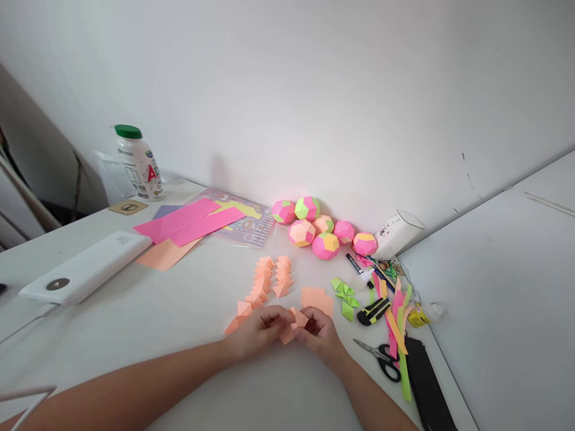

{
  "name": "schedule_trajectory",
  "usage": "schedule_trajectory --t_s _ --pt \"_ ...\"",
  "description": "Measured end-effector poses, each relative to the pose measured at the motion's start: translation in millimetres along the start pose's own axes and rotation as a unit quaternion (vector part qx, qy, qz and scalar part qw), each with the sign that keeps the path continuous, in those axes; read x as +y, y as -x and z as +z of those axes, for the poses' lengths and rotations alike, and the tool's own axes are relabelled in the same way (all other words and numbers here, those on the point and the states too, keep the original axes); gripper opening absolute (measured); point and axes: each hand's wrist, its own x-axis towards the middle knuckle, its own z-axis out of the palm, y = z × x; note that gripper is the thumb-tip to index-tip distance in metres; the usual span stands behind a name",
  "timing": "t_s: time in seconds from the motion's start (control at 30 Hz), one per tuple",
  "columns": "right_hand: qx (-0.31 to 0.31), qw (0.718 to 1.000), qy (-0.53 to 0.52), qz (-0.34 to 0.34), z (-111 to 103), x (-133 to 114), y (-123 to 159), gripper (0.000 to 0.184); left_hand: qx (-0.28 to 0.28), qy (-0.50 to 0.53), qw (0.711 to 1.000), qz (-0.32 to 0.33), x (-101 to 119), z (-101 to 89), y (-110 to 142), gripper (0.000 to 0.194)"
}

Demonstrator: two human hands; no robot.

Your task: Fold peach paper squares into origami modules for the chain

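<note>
Between both hands, low over the white table, is a small folded piece of peach paper (pixel 298 318). My left hand (pixel 258 332) pinches its left side, and my right hand (pixel 322 336) pinches the right side. Just behind my right hand lie flat peach paper squares (pixel 318 297). Two rows of folded peach paper units (pixel 262 278) stand beyond my left hand, which partly covers the near end of the longer row. Several folded green paper units (pixel 345 293) rest to the right of the squares.
Paper balls (pixel 326 245) sit along the wall. On the right are a utility knife (pixel 374 311), scissors (pixel 381 358), paper strips (pixel 398 317), a glue bottle (pixel 420 316) and a black phone (pixel 426 383). A power bank (pixel 85 269), pink sheets (pixel 179 220) and a green-capped bottle (pixel 140 164) occupy the left.
</note>
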Motion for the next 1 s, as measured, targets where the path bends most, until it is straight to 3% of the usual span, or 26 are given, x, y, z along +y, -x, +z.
schedule_trajectory --t_s 0.23,0.53,0.7,1.0 --pt "-0.017 1.000 0.021 0.005 -3 1 -1 0.028 -0.036 -0.039 0.996 0.066 6 0.5 8 0.036" --pt "-0.014 0.999 0.045 -0.023 -3 2 0 0.026 -0.001 -0.090 0.995 0.032 2 -0.5 5 0.034" --pt "-0.015 0.998 0.031 -0.049 -5 1 -1 0.025 -0.016 -0.089 0.996 0.011 1 -2.8 4 0.039" --pt "-0.024 0.998 0.041 -0.038 -6 -3 0 0.022 -0.030 -0.084 0.996 -0.014 -3 -2.9 4 0.041"
